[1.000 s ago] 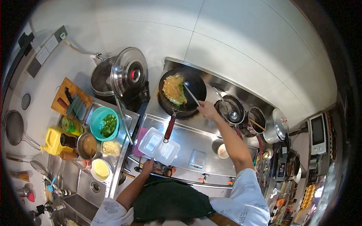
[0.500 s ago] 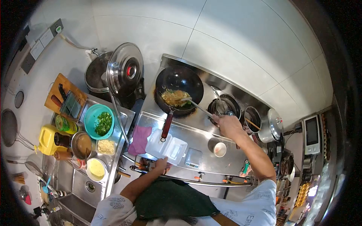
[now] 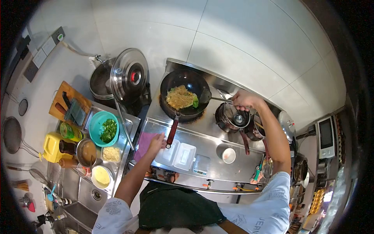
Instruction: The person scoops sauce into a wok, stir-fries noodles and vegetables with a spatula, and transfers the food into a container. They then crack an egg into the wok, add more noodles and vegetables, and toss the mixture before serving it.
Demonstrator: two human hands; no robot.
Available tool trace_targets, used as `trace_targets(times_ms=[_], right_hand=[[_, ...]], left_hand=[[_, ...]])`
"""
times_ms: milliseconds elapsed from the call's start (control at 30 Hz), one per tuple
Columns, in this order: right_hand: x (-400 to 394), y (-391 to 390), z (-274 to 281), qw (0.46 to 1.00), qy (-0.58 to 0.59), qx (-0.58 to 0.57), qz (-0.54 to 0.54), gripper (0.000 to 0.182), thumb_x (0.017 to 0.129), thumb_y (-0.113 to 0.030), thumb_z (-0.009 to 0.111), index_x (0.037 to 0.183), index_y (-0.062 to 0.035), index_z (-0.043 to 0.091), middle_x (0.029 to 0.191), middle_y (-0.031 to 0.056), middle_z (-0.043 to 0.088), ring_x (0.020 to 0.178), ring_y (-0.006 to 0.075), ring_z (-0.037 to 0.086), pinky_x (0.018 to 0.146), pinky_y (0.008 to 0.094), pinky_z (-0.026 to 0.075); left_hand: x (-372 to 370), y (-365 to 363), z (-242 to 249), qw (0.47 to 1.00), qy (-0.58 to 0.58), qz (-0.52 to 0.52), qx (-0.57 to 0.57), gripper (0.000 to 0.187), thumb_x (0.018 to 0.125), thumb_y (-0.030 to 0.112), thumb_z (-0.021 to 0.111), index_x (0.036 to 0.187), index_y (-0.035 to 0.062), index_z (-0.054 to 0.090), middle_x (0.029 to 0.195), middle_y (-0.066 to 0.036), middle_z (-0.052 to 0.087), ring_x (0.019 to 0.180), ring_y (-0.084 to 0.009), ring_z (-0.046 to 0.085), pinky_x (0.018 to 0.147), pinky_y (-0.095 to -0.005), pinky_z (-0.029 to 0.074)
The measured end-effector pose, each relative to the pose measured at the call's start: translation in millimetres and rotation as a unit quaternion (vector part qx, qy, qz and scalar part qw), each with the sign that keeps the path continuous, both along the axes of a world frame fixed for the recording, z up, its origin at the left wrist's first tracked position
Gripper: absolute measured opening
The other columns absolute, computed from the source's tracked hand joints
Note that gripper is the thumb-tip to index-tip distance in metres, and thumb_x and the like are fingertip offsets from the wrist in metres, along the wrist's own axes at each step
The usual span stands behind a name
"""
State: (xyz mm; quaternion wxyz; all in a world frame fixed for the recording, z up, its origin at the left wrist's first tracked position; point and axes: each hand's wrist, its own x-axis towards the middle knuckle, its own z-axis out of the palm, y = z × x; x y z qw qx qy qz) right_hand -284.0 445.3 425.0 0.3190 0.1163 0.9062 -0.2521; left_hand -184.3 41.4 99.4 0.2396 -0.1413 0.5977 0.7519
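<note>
In a black wok (image 3: 191, 80) on the stove lies a heap of cooked noodles (image 3: 181, 97) with some green leaves at its right side. My right hand (image 3: 245, 100) is closed round the handle of a spatula (image 3: 205, 94); its blade is over the wok's right rim. Beside the wok's red-brown handle (image 3: 173, 130), my left hand (image 3: 157, 142) has its fingers stretched out, above the edge of a purple cloth (image 3: 143, 143). Just right of that handle, a white foam takeaway box (image 3: 184, 156) stands with its lid up.
A small scale (image 3: 201, 163) and a white cup (image 3: 228, 155) stand on the steel counter. Saucepans (image 3: 233, 115) are right of the wok. On the left are a turquoise bowl (image 3: 93, 132) of chopped greens, a large pot with its lid (image 3: 134, 76) propped up, and a sink (image 3: 80, 195).
My left hand has left the foam box and moved up towards the wok handle. My right hand has lifted the spatula from the noodles to the wok's right rim. The noodles are gathered more closely.
</note>
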Motion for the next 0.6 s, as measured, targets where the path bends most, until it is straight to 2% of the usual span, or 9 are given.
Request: trace_targets(times_ms=[67,133,233,300,367,400,467,567,600], right_hand=[[-14.0,7.9,-5.3,1.000,-0.016,-0.014,-0.020,0.019,0.087,-0.007,0.060,0.101,0.0044,0.066,0.064,0.0035,0.060,0.046,0.0086,0.052,0.036,0.0254,0.039],[-21.5,11.2,-14.0,0.999,-0.042,-0.011,-0.012,0.019,0.087,-0.006,0.060,0.102,0.0038,0.066,0.063,0.0036,0.059,0.046,0.0089,0.051,0.036,0.0256,0.038],[-10.3,8.9,-87.9,0.979,-0.093,-0.152,-0.099,0.019,0.089,-0.008,0.061,0.103,0.0032,0.067,0.064,0.0044,0.060,0.045,0.0102,0.050,0.037,0.0266,0.039],[16.6,-14.6,-135.5,0.971,0.017,-0.204,-0.123,0.020,0.091,-0.010,0.061,0.104,0.0041,0.066,0.065,0.0039,0.060,0.045,0.0116,0.049,0.038,0.0269,0.040],[27.2,-20.3,-195.2,0.975,0.127,-0.158,-0.096,0.032,0.089,-0.012,0.062,0.118,-0.0006,0.064,0.067,0.0071,0.064,0.054,0.0162,0.062,0.046,0.0329,0.048],[31.3,-27.2,-200.4,0.977,0.205,-0.060,-0.029,0.033,0.088,-0.012,0.061,0.119,-0.0014,0.064,0.068,0.0090,0.064,0.059,0.0183,0.065,0.049,0.0345,0.050],[41.2,-37.8,-209.5,0.922,0.347,0.141,0.094,0.034,0.088,-0.012,0.060,0.121,-0.0032,0.062,0.070,0.0130,0.065,0.068,0.0225,0.070,0.054,0.0378,0.054],[53.7,-63.7,-158.0,0.902,0.326,0.252,0.128,0.035,0.087,-0.012,0.059,0.122,-0.0053,0.061,0.083,0.0190,0.067,0.078,0.0301,0.072,0.060,0.0419,0.057],[58.7,-72.9,-156.0,0.890,0.334,0.277,0.141,0.035,0.087,-0.013,0.059,0.122,-0.0063,0.061,0.087,0.0189,0.067,0.078,0.0311,0.072,0.061,0.0419,0.058]], left_hand=[[-19.9,19.2,34.9,0.998,0.005,-0.068,-0.003,0.036,0.097,0.038,0.061,0.099,0.0024,0.061,0.079,-0.007,0.063,0.062,-0.0157,0.064,0.052,-0.0288,0.052],[-29.8,35.2,43.8,0.993,0.000,-0.114,-0.014,0.036,0.093,0.038,0.067,0.098,0.0029,0.060,0.077,-0.006,0.062,0.062,-0.0160,0.064,0.051,-0.0294,0.052],[-35.6,47.9,31.5,0.988,-0.031,-0.150,-0.027,0.032,0.088,0.031,0.074,0.095,0.0039,0.059,0.075,-0.006,0.061,0.060,-0.0160,0.063,0.049,-0.0307,0.051],[-42.9,53.4,19.0,0.984,-0.063,-0.167,-0.014,0.029,0.084,0.025,0.077,0.091,0.0041,0.058,0.073,-0.005,0.059,0.057,-0.0157,0.061,0.046,-0.0319,0.050],[-45.3,57.0,10.1,0.983,-0.056,-0.169,-0.035,0.026,0.084,0.020,0.077,0.091,0.0043,0.057,0.070,-0.004,0.058,0.053,-0.0146,0.058,0.044,-0.0322,0.049],[-43.8,57.6,10.6,0.983,-0.054,-0.170,-0.047,0.025,0.084,0.018,0.076,0.090,0.0044,0.057,0.069,-0.004,0.058,0.052,-0.0141,0.056,0.043,-0.0323,0.048],[-41.9,62.0,12.0,0.985,-0.041,-0.153,-0.068,0.022,0.083,0.016,0.075,0.084,0.0035,0.057,0.064,-0.004,0.055,0.048,-0.0148,0.054,0.041,-0.0330,0.046],[-35.7,71.9,14.5,0.987,-0.026,-0.142,-0.077,0.021,0.082,0.014,0.074,0.079,0.0024,0.057,0.060,-0.005,0.055,0.045,-0.0158,0.053,0.039,-0.0337,0.044],[-33.1,74.6,15.5,0.986,-0.022,-0.141,-0.086,0.020,0.081,0.014,0.073,0.079,0.0022,0.057,0.060,-0.005,0.055,0.045,-0.0159,0.053,0.039,-0.0338,0.043]])
